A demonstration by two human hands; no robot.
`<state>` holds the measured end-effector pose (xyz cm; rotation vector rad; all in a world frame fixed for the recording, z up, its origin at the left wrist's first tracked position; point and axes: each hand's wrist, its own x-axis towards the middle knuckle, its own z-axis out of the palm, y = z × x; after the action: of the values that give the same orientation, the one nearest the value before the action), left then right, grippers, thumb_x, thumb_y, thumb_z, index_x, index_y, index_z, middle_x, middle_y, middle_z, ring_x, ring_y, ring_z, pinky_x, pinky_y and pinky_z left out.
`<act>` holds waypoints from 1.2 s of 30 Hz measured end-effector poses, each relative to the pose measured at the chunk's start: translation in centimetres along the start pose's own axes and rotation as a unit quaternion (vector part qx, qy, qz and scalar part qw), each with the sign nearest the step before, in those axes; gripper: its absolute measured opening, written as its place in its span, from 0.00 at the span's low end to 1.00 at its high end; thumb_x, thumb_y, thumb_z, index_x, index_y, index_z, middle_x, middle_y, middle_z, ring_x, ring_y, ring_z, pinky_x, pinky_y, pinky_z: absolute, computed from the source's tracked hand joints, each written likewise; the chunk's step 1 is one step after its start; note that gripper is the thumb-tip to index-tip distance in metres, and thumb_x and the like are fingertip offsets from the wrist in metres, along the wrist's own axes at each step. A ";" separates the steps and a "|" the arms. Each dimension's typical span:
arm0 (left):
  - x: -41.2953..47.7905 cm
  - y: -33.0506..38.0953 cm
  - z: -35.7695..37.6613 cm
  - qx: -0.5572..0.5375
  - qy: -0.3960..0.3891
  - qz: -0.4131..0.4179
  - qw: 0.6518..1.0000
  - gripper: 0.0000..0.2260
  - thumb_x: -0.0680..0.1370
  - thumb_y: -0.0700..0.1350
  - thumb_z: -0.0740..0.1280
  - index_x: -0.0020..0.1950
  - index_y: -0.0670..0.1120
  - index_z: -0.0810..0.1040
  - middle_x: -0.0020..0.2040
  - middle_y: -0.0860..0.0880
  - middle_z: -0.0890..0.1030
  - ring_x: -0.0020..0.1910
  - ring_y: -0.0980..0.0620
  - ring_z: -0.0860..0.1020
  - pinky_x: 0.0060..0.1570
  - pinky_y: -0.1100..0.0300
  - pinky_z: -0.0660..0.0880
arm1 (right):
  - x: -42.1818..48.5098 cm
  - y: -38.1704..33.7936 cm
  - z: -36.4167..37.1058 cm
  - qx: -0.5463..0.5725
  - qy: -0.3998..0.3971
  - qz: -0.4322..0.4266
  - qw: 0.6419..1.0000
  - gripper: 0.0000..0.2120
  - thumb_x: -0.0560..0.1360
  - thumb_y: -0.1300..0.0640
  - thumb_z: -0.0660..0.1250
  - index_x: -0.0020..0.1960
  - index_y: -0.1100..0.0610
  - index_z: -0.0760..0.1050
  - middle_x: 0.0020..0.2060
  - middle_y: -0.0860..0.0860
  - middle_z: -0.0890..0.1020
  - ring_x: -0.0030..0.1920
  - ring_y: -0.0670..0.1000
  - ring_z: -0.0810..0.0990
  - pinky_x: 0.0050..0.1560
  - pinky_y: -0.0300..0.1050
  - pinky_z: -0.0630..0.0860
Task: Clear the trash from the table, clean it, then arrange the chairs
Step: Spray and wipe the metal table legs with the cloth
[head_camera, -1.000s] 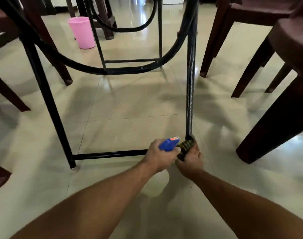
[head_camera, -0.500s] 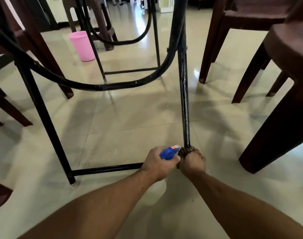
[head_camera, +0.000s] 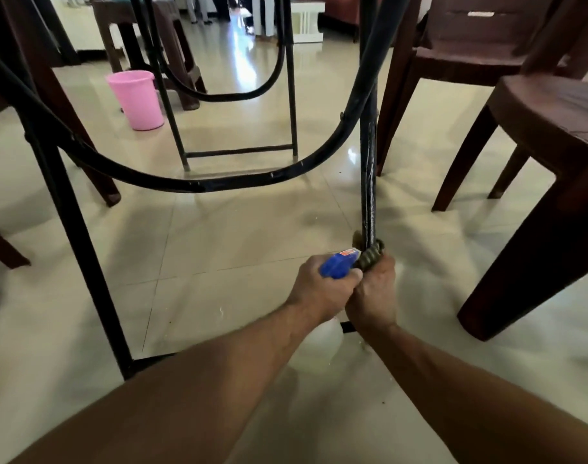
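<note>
Cloth [head_camera: 373, 254] is wrapping the table leg [head_camera: 369, 195], right hand [head_camera: 374, 293] clenching it; left hand [head_camera: 322, 289] is gripping a spray bottle [head_camera: 337, 267].

Low viewpoint, under a table. Centre right: black metal table leg [head_camera: 368, 182], upright, its surface scuffed. The right hand [head_camera: 374, 294] grips a dark ribbed cloth [head_camera: 372, 256] wrapped round the lower part of that leg. Touching it on the left, the left hand [head_camera: 322, 291] holds a spray bottle [head_camera: 338, 266] by its blue head; the pale bottle body shows below the wrist. Both forearms enter from the bottom edge. A curved black brace [head_camera: 199, 184] runs across mid-frame to the leg. Upper left: pink bucket [head_camera: 137, 98] standing on the glossy cream tile floor [head_camera: 219, 249]. Right side: brown plastic chair [head_camera: 550, 122], near the leg, not touching it.
</note>
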<state>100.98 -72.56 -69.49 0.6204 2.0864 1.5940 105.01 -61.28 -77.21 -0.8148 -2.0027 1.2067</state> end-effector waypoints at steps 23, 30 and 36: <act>1.8 6.4 -6.1 -0.020 0.035 0.045 0.998 0.09 0.78 0.43 0.70 0.38 0.46 0.79 0.33 0.46 0.78 0.24 0.55 0.73 0.25 0.70 0.73 | 2.6 -10.5 1.2 -0.290 0.090 -0.137 0.943 0.45 0.78 0.51 0.63 0.79 0.63 0.33 0.79 0.63 0.46 0.78 0.61 0.51 0.78 0.54 0.53; 0.7 5.9 -7.4 -0.018 0.010 0.042 0.999 0.08 0.80 0.47 0.70 0.47 0.44 0.82 0.37 0.46 0.80 0.27 0.56 0.75 0.29 0.71 0.73 | -1.8 -3.1 -3.9 -0.473 -0.120 -0.168 0.856 0.48 0.76 0.64 0.64 0.80 0.47 0.33 0.77 0.62 0.39 0.76 0.67 0.56 0.70 0.58 0.69; -0.4 5.5 -7.6 -0.004 0.016 0.014 1.000 0.09 0.80 0.46 0.70 0.46 0.40 0.81 0.37 0.46 0.78 0.29 0.54 0.73 0.26 0.73 0.73 | -0.1 -6.5 -5.1 -0.449 -0.116 -0.215 0.859 0.17 0.77 0.53 0.68 0.65 0.47 0.70 0.61 0.54 0.63 0.56 0.56 0.75 0.45 0.44 0.79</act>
<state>97.27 -77.32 -62.28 0.6292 2.1020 1.6369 107.99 -61.30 -69.54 -0.5629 -2.7804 0.0518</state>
